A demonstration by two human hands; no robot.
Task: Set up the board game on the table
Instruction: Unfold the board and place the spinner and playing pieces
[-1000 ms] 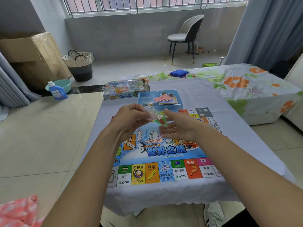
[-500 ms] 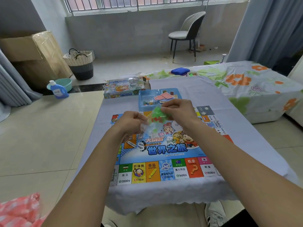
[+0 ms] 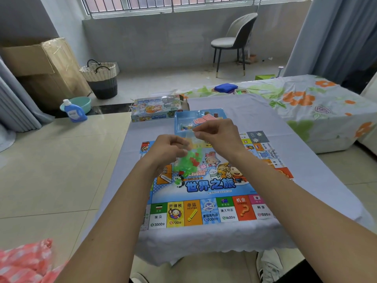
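Hands (image 3: 195,144) raised, bag (image 3: 186,162) dangling above board (image 3: 208,186)

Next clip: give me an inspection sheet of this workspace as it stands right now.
Surface: table under pale cloth.
Job's things: game board laid flat; clear bag of green and red pieces held above it; blue tray with cards behind the board; box lid at far edge.
Clutter: nothing seen.
Hands: left hand and right hand both pinch the bag.
Cables: nothing seen.
Surroundings: chair, basket, cardboard box, detergent bottle.
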